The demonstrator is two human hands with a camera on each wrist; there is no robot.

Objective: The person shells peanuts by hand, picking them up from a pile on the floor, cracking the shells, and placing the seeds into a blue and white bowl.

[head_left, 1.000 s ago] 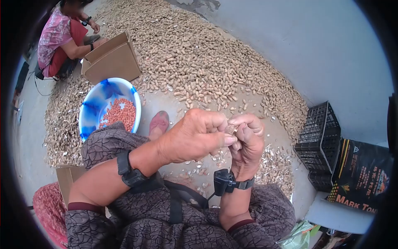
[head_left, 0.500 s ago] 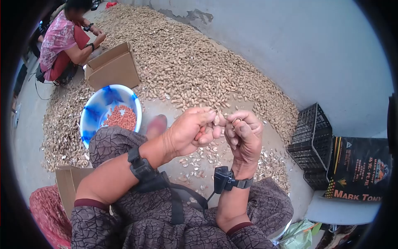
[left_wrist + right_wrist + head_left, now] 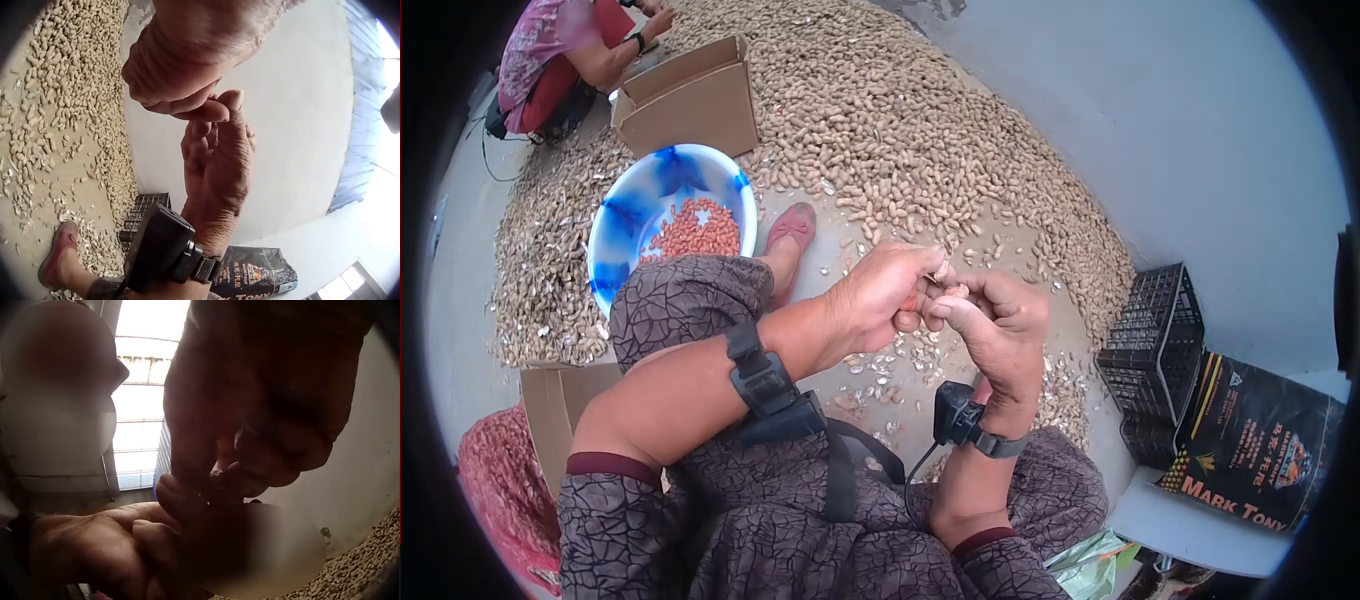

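In the head view my left hand (image 3: 875, 302) pinches a bit of peanut shell (image 3: 943, 270) between thumb and forefinger. Reddish peanut kernels (image 3: 911, 303) show in its curled lower fingers. My right hand (image 3: 1008, 322) meets it fingertip to fingertip and pinches another shell piece (image 3: 958, 291). In the left wrist view the left hand (image 3: 194, 59) hangs over the right hand (image 3: 219, 165), covering most of what they hold. Dark in the right wrist view, the right hand (image 3: 262, 394) overlaps the left hand's fingers. A blue and white basin (image 3: 603, 228) with shelled kernels (image 3: 695, 230) stands at the left.
A big heap of unshelled peanuts (image 3: 900, 130) spreads along the wall, with broken shells (image 3: 880, 385) on the floor below my hands. Behind the basin stands a cardboard box (image 3: 695, 110), near a crouching person (image 3: 550, 50). Black crates (image 3: 1150, 345) and a printed sack (image 3: 1250, 445) are at right.
Both hands held one peanut together, then drew slightly apart with it split, a kernel showing in the right-hand part. Now the fingertips are together again. The head view has tilted downward.
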